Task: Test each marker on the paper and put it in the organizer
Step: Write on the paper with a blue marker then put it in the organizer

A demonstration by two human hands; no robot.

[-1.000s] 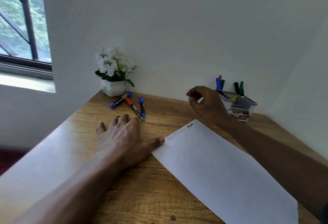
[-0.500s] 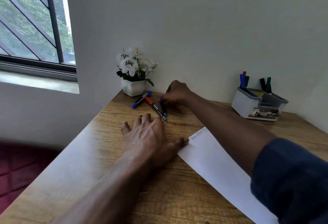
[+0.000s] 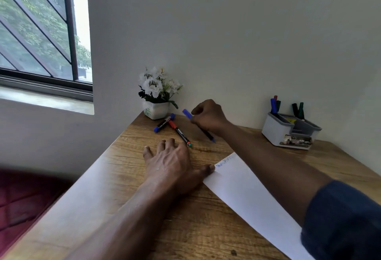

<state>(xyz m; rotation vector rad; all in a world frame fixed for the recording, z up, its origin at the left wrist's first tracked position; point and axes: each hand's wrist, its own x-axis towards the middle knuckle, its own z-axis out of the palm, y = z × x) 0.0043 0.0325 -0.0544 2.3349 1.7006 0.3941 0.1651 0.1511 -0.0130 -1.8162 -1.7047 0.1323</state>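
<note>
My right hand [image 3: 208, 116] grips a blue-capped marker [image 3: 187, 113], lifted at a slant off the desk near the far edge. Two more markers lie beside it: a blue-capped one [image 3: 164, 123] and a red one [image 3: 179, 133]. My left hand [image 3: 171, 165] lies flat on the wood, its thumb tip pressing the near corner of the white paper [image 3: 247, 195], which carries several small scribbles at its top edge. The grey organizer [image 3: 286, 130] stands at the back right and holds several markers upright.
A white pot of white flowers [image 3: 156, 94] sits in the desk's far left corner against the wall. The wooden desk [image 3: 185, 228] drops off on the left to a dark red floor covering. A barred window is at upper left.
My right hand went from the organizer across to the loose markers, closed on the blue-capped one and lifted it. My left hand stayed on the paper's corner. The view swung left.
</note>
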